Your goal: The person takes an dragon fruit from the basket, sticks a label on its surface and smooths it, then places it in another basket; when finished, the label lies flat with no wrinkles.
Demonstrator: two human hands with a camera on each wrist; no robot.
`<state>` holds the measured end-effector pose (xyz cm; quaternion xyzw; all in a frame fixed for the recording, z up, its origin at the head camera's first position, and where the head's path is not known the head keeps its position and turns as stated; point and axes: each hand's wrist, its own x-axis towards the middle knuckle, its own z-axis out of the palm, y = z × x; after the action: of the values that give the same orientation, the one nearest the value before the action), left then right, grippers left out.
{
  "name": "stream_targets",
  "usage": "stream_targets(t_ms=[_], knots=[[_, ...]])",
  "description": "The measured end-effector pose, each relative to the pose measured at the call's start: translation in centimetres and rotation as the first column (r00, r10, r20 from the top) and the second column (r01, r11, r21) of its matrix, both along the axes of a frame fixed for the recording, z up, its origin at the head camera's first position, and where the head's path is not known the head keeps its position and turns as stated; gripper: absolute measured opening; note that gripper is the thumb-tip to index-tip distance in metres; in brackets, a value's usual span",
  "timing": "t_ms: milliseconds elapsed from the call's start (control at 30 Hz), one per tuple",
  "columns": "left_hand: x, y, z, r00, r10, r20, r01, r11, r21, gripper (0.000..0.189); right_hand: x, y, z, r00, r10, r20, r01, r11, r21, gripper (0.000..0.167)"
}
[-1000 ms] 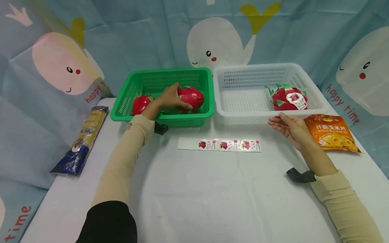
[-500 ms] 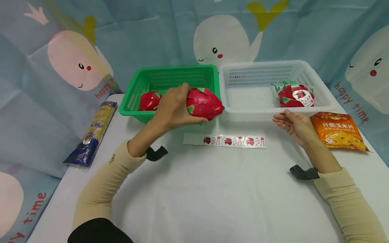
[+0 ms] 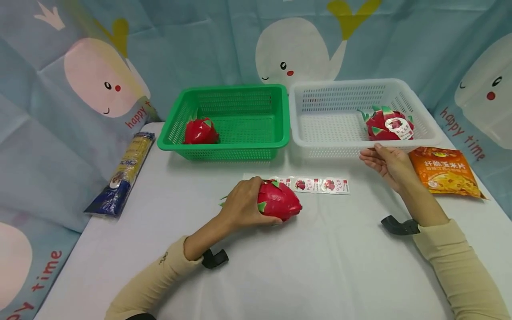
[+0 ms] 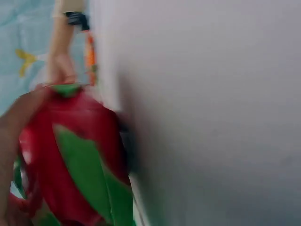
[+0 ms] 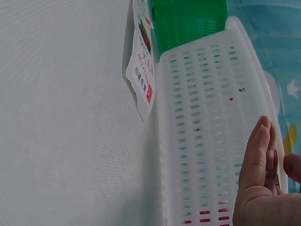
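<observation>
My left hand [image 3: 246,204] grips a red dragon fruit [image 3: 278,201] with green-tipped scales, low over the table and in front of the baskets. In the left wrist view the dragon fruit [image 4: 80,155] looms large and blurred, fingers around one side. My right hand [image 3: 388,166] is at the front rim of a white basket [image 3: 328,144]. Its fingers [image 5: 256,160] lie fairly straight along the outer wall, thumb apart near the rim. A dragon fruit with a round label [image 3: 386,125] lies inside that basket. Another dragon fruit [image 3: 201,131] sits at the left of a green basket [image 3: 224,146].
A strip of dragon-fruit stickers [image 3: 322,185] lies on the white table [image 3: 320,266], partly hidden behind the held fruit. An orange snack bag [image 3: 446,173] is at the right, a blue and yellow packet [image 3: 122,173] at the left. A whale-print curtain [image 3: 224,44] hangs behind.
My left hand has lifted the dragon fruit out of the green basket and brought it toward me, down beside the sticker strip. The right hand has stayed at the white basket's rim.
</observation>
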<state>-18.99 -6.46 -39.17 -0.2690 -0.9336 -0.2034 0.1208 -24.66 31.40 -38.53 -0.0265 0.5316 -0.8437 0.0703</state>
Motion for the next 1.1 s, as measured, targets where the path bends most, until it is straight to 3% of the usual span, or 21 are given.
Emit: stream_targets(t_ms=[100, 200, 267, 300, 333, 367, 467, 533, 600, 667, 767, 933, 1033, 1100], knots=[[0.1, -0.1, -0.5, 0.997, 0.021, 0.081, -0.023, 0.999, 0.024, 0.079, 0.0, 0.0, -0.1, 1.0, 0.021, -0.014, -0.021, 1.0, 0.002, 0.022], [0.2, -0.3, -0.4, 0.987, 0.023, 0.161, -0.032, 0.998, 0.054, 0.08, -0.1, -0.3, -0.2, 0.993, 0.112, -0.04, -0.11, 0.992, 0.053, 0.022], [0.2, -0.4, -0.4, 0.979, 0.015, 0.201, -0.027, 0.998, 0.058, 0.081, -0.1, -0.8, -0.3, 0.981, 0.189, -0.048, -0.177, 0.965, 0.192, 0.022], [0.2, -0.4, -0.3, 0.977, 0.011, 0.213, -0.023, 0.998, 0.053, 0.082, -0.2, -1.1, -0.3, 0.971, 0.233, -0.053, -0.208, 0.932, 0.296, 0.022], [0.2, -0.4, -0.3, 0.975, 0.007, 0.221, -0.018, 0.999, 0.048, 0.082, -0.2, -1.6, -0.3, 0.96, 0.273, -0.054, -0.23, 0.886, 0.402, 0.023], [0.2, -0.4, -0.2, 0.974, 0.005, 0.224, -0.015, 0.999, 0.045, 0.083, -0.3, -2.2, -0.3, 0.953, 0.3, -0.046, -0.234, 0.823, 0.518, 0.026], [0.2, -0.5, 0.0, 0.973, 0.011, 0.232, -0.019, 0.999, 0.033, 0.086, -0.6, -4.5, 0.0, 0.935, 0.352, -0.034, -0.186, 0.572, 0.799, 0.037], [0.3, -0.5, 0.2, 0.969, 0.019, 0.247, -0.028, 0.999, 0.034, 0.088, -0.9, -6.2, 0.1, 0.923, 0.383, -0.038, -0.148, 0.444, 0.884, 0.038], [0.3, -0.6, 0.5, 0.963, 0.026, 0.269, -0.037, 0.999, 0.035, 0.089, -1.2, -7.6, 0.0, 0.912, 0.407, -0.057, -0.095, 0.345, 0.934, 0.035], [0.3, -0.9, 0.9, 0.956, 0.028, 0.292, -0.044, 0.998, 0.047, 0.086, -1.4, -8.8, -0.2, 0.902, 0.425, -0.07, -0.058, 0.28, 0.958, 0.031], [-0.1, -1.5, 1.6, 0.953, 0.025, 0.303, -0.056, 0.994, 0.094, 0.072, -1.7, -10.1, -0.7, 0.895, 0.438, -0.083, -0.014, 0.213, 0.977, 0.03], [-1.6, -2.7, 2.7, 0.967, 0.016, 0.253, -0.061, 0.983, 0.171, 0.038, -2.0, -11.3, -1.4, 0.891, 0.443, -0.1, 0.036, 0.151, 0.988, 0.028], [-2.8, -2.9, 3.2, 0.974, -0.008, 0.228, -0.031, 0.986, 0.166, 0.026, -2.0, -11.7, -1.6, 0.887, 0.45, -0.103, 0.05, 0.128, 0.991, 0.022], [-3.5, -3.0, 3.3, 0.975, -0.045, 0.218, 0.016, 0.991, 0.133, 0.022, -1.9, -11.8, -1.6, 0.887, 0.452, -0.098, 0.043, 0.13, 0.991, 0.018]])
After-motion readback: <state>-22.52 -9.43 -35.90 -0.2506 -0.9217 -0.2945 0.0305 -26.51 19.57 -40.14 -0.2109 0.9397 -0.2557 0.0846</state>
